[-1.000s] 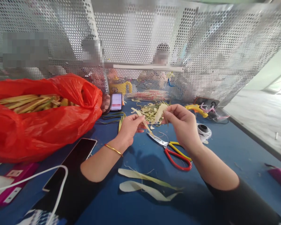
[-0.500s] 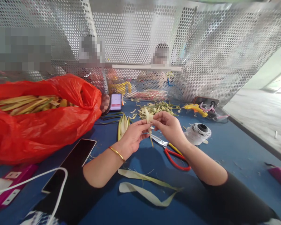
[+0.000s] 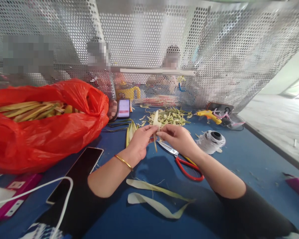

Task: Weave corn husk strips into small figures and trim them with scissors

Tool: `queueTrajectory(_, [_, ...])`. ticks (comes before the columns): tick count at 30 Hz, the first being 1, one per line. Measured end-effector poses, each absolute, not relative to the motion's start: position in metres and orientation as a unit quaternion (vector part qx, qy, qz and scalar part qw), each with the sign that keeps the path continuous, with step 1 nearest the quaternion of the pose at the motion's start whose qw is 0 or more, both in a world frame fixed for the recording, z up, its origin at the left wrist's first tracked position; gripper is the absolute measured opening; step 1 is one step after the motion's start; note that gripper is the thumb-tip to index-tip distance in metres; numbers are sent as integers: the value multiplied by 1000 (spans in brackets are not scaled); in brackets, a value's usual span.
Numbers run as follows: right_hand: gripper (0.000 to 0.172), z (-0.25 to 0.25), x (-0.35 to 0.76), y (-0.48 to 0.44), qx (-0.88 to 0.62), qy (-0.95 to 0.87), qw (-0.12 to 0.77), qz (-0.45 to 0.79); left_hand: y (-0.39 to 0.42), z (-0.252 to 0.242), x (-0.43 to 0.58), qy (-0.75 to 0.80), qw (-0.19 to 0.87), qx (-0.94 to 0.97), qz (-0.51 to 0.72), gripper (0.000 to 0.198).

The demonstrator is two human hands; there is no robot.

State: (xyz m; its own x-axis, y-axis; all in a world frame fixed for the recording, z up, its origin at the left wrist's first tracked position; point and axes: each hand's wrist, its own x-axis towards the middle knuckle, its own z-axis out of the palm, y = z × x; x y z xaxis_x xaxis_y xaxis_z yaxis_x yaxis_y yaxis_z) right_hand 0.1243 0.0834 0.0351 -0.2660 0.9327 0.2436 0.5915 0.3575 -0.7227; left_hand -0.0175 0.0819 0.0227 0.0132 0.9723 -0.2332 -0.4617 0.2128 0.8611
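Forearms [image 3: 111,176] angled inward, left hand [image 3: 139,142] beside right hand [image 3: 178,136], pale strip [image 3: 156,119] pinched.

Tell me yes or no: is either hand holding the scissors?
No, the scissors lie on the blue table, while the left hand and the right hand meet at a pale strip.

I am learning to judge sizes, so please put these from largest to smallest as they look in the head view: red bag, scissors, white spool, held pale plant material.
1. red bag, by far
2. scissors, partly hidden
3. white spool
4. held pale plant material, narrow and partly covered
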Motion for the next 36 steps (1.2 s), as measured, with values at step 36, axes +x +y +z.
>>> queueTrajectory(36, [19, 35, 121, 90, -424, -562, 575, 418, 71, 38, -14, 462, 616, 447, 454, 21])
